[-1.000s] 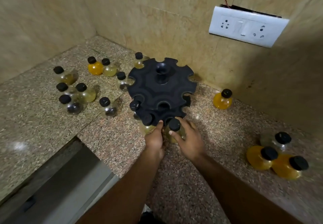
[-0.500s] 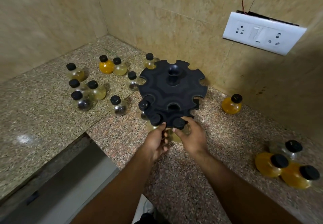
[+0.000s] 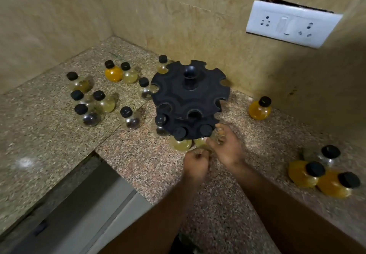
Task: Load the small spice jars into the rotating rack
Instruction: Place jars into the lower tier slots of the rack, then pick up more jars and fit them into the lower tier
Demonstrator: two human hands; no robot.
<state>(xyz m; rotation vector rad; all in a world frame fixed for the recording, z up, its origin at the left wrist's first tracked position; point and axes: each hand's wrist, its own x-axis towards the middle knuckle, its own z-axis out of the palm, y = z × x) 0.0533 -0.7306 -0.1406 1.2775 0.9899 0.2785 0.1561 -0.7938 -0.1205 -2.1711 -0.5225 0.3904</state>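
A black two-tier rotating rack (image 3: 190, 95) stands on the granite counter (image 3: 138, 160) near the corner. Three black-capped jars sit in its lower-tier slots at the front: one on the left (image 3: 160, 120), a pale yellow one (image 3: 179, 134), and one (image 3: 206, 130) next to my right hand. My right hand (image 3: 227, 148) is just right of that jar, fingers loosely apart and blurred, thumb close to the jar's body. My left hand (image 3: 196, 163) is a closed fist below the rack, holding nothing. Several loose jars (image 3: 103, 103) stand to the left.
An orange jar (image 3: 259, 109) stands alone right of the rack, and three more jars (image 3: 305, 172) cluster at the far right. Tiled walls close in behind and left. A white socket plate (image 3: 293, 22) hangs on the wall. The counter steps back at the lower left above a grey cabinet (image 3: 79, 214).
Both hands have drawn back from the rack's front. The jar my right hand was pushing in now sits in its lower-tier slot, and my left hand has closed into a fist.
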